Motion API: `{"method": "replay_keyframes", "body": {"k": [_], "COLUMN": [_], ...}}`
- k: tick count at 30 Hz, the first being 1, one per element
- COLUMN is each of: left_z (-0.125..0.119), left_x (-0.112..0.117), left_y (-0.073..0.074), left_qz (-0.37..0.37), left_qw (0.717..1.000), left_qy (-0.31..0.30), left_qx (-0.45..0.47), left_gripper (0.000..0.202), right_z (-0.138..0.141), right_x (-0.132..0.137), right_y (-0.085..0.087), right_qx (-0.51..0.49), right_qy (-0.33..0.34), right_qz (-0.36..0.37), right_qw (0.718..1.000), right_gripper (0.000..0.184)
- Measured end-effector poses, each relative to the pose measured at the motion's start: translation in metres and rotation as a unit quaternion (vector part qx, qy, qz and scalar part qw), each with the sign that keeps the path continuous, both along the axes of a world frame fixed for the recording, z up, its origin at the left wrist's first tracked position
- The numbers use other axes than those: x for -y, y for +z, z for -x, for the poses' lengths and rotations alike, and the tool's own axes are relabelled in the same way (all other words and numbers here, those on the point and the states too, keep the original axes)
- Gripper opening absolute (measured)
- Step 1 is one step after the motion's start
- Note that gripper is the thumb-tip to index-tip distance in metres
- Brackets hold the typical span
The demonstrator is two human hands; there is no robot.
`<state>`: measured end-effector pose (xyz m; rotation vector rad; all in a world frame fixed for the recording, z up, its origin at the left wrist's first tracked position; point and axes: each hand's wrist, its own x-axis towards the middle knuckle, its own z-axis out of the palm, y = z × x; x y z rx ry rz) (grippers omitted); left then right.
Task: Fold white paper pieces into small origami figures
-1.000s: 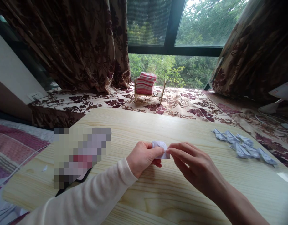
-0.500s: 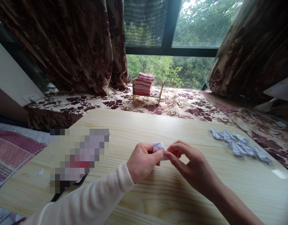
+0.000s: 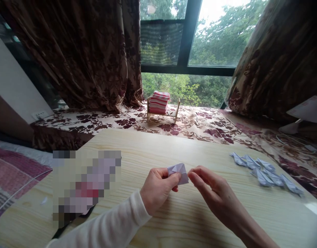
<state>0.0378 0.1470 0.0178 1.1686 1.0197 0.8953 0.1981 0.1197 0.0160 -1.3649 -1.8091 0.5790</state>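
A small piece of folded white paper (image 3: 183,175) is held up over the table, with crease lines and a triangular flap showing on its face. My left hand (image 3: 160,187) pinches its left side, thumb on the front and fingers behind. My right hand (image 3: 210,184) is at the paper's right edge, thumb and forefinger drawn together in a pinch there; the tips hide how much paper is between them. Several folded white paper pieces (image 3: 262,176) lie grouped at the right of the table.
The light wood table (image 3: 148,148) fills the foreground. At left lies a pixelated item (image 3: 96,186), with a paper scrap (image 3: 44,200) beside it. Beyond are a small rack (image 3: 177,112) with striped folded cloths (image 3: 159,102), a lamp (image 3: 307,108), curtains (image 3: 96,58) and a window.
The paper has been turned or opened so more of its face shows. My right fingers have shifted slightly right to its edge. The whole view has tilted up a little.
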Motion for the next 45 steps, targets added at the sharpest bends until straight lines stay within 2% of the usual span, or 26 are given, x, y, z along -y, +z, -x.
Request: {"method": "replay_keyframes", "body": {"k": [4,8,11,13,15,19,21,24,27,31,38,45], "left_z": [0.002,0.01,0.017,0.019,0.019,0.017,0.015,0.012,0.009,0.007,0.008,0.008], "left_x": [-0.002,-0.007,-0.009,-0.009,-0.009,-0.01,-0.01,-0.011,-0.01,-0.007,-0.007,-0.007], "left_y": [0.004,0.014,0.017,0.018,0.018,0.016,0.014,0.008,0.003,0.001,0.003,0.001], "left_qz": [-0.019,-0.103,-0.157,-0.157,-0.132,-0.017,0.026,0.067,0.102,0.129,0.176,0.147], "left_qw": [0.999,0.991,0.972,0.966,0.971,0.986,0.992,0.997,0.991,0.984,0.972,0.978], "left_qy": [-0.033,-0.029,-0.098,-0.141,-0.149,-0.158,-0.119,-0.025,0.01,0.002,-0.009,-0.002], "left_qx": [-0.01,-0.086,-0.142,-0.151,-0.132,-0.052,-0.017,0.035,0.084,0.122,0.159,0.146], "left_gripper": [0.022,0.019,0.015,0.025,0.027,0.014,0.015,0.022,0.027,0.03,0.03,0.031], "right_z": [-0.001,-0.004,-0.005,-0.004,-0.001,0.002,0.001,-0.001,0.001,0.008,0.01,0.008], "right_x": [0.001,0.002,0.003,0.002,0.001,-0.001,-0.001,0.0,0.001,0.001,0.001,0.002], "right_y": [0.0,0.001,0.001,0.001,0.002,0.003,0.001,-0.003,-0.007,-0.013,-0.018,-0.017], "right_qx": [0.006,0.038,0.043,0.032,0.019,-0.01,-0.026,-0.027,-0.018,-0.049,-0.06,-0.023], "right_qy": [0.017,0.064,0.089,0.093,0.09,0.063,0.035,-0.02,-0.013,0.024,0.017,0.022], "right_qz": [0.006,-0.032,-0.049,-0.062,-0.076,-0.095,-0.114,-0.142,-0.136,-0.118,-0.143,-0.157], "right_qw": [1.0,0.997,0.994,0.993,0.993,0.993,0.993,0.989,0.99,0.992,0.988,0.987], "right_gripper": [0.028,0.022,0.02,0.019,0.018,0.019,0.013,0.011,0.017,0.024,0.023,0.023]}}
